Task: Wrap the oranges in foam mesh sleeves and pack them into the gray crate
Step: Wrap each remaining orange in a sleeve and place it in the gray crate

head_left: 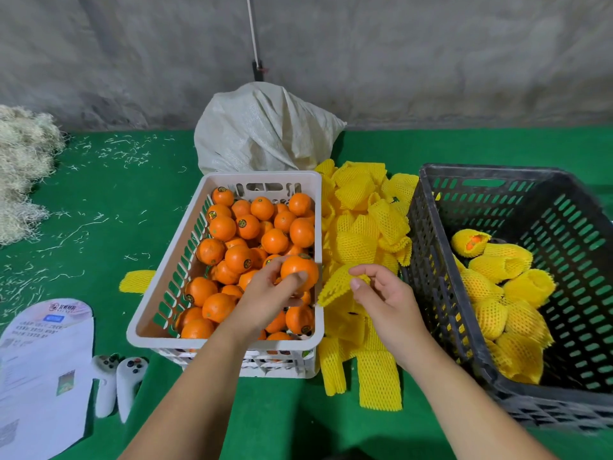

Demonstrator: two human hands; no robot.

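Gray crate (431, 247): right wall running off the picture's right edge. Paper sheet (43, 376): left part cut off; its print too small to read. Wood-wool heap (23, 174): left side leaving the view. Wrapped oranges (497, 313): fruit mostly lying hidden inside the sleeves. White crate (229, 343): lower oranges lying buried under upper ones.

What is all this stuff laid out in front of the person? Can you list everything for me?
white crate: one, left of centre, holding many bare oranges
held orange: one, gripped above the white crate
foam mesh sleeves: a yellow pile between the crates; one stray left of the white crate
gray crate: one, right, holding several wrapped oranges
white sack: one, behind the white crate
straw-like shreds: pale heap, far left
printed paper: white, lower left
controllers: two, white, beside the paper
green mat: underneath everything
left hand: grips the orange
right hand: pinches a sleeve
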